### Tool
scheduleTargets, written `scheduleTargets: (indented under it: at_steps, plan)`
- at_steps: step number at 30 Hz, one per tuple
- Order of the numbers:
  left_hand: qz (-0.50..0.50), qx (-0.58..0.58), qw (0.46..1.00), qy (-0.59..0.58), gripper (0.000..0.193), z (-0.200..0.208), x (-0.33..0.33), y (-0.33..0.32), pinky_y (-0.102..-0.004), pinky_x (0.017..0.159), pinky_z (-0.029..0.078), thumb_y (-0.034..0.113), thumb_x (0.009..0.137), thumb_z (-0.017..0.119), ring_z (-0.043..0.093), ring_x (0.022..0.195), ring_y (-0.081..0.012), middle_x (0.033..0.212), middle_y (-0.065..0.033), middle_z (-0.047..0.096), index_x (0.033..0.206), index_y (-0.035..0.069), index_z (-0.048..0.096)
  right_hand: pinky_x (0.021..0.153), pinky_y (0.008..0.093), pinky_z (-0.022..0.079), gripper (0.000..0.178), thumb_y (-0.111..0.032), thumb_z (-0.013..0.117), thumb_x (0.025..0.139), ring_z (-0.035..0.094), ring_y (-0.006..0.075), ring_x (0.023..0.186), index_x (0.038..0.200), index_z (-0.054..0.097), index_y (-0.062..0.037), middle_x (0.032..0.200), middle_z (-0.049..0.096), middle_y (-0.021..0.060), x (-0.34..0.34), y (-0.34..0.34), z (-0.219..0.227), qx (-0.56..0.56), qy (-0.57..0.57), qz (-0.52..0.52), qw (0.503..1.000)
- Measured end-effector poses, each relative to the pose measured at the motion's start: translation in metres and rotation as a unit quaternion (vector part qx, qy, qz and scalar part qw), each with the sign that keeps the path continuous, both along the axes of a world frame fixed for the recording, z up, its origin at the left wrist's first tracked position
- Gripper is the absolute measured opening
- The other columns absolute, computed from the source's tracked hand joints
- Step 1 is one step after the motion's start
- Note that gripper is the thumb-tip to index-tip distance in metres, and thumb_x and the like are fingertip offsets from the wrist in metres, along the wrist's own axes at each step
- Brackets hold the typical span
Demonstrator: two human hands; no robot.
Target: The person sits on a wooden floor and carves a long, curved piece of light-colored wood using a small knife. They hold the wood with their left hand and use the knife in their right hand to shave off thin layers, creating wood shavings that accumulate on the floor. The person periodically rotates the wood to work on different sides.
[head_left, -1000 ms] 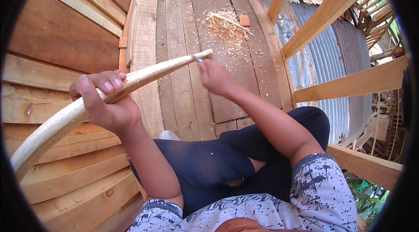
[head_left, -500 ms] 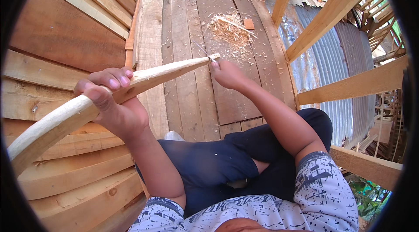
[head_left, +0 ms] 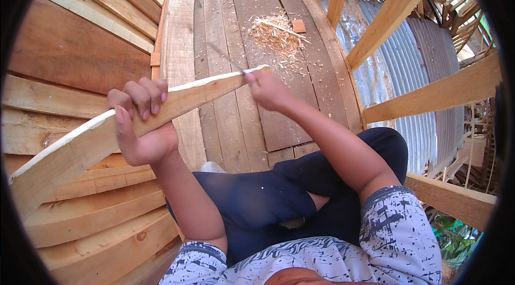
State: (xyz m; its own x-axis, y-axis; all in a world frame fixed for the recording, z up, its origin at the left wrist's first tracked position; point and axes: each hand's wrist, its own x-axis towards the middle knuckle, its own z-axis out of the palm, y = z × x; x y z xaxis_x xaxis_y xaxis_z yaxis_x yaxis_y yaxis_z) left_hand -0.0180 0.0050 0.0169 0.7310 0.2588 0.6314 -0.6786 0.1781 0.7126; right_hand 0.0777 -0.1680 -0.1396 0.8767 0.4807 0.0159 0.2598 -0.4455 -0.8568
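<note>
Beyond the dark blue cloth trousers (head_left: 241,188), the left hand (head_left: 142,119) wraps a long, pale, tapering wooden piece (head_left: 198,96), fingers over its upper edge, slanting above the brown wooden plank floor (head_left: 289,129). The wood looks stiff, fairly light and hardly slippery; its broad middle seems the surest hold. Near its narrow tip, the right hand (head_left: 269,90) closes around a thin, blurred metal knife (head_left: 244,72). Farther off lies a loose heap of light wood shavings (head_left: 273,41).
</note>
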Motion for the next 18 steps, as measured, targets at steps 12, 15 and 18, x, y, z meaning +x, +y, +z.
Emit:
scheduleTargets:
  at_steps: [12,15,18]
  plan:
    - [0.078,-0.071,0.994,0.007,0.029,0.0,0.004,-0.014,-0.0304,0.067,0.03,0.025,0.091,0.051,0.029,0.062,-0.0115,0.065,0.0014,0.028,0.073,0.016,0.03,0.065,0.0525,0.048,0.03,-0.024,0.047,0.098,0.061,0.0453,0.069,0.089,0.059,0.0018,0.07,0.061,0.0258,-0.021,0.008,0.005,0.017,-0.07,0.003,0.997]
    - [0.09,-0.08,0.993,0.007,0.03,-0.001,0.002,-0.011,-0.03,0.067,0.031,0.024,0.09,0.053,0.029,0.062,-0.0112,0.066,0.0017,0.027,0.072,0.016,0.03,0.063,0.0529,0.046,0.031,-0.025,0.047,0.099,0.06,0.0458,0.068,0.086,0.058,0.0015,0.068,0.06,0.0253,-0.022,0.008,0.017,0.0,-0.07,-0.01,0.997]
    - [0.085,-0.08,0.993,0.008,0.03,-0.003,0.002,-0.01,-0.0299,0.067,0.03,0.024,0.09,0.052,0.029,0.062,-0.0112,0.066,0.0019,0.028,0.072,0.017,0.03,0.06,0.0539,0.042,0.032,-0.024,0.048,0.098,0.057,0.0469,0.065,0.081,0.056,0.0014,0.065,0.058,0.0246,-0.027,0.01,0.02,0.028,-0.069,-0.038,0.997]
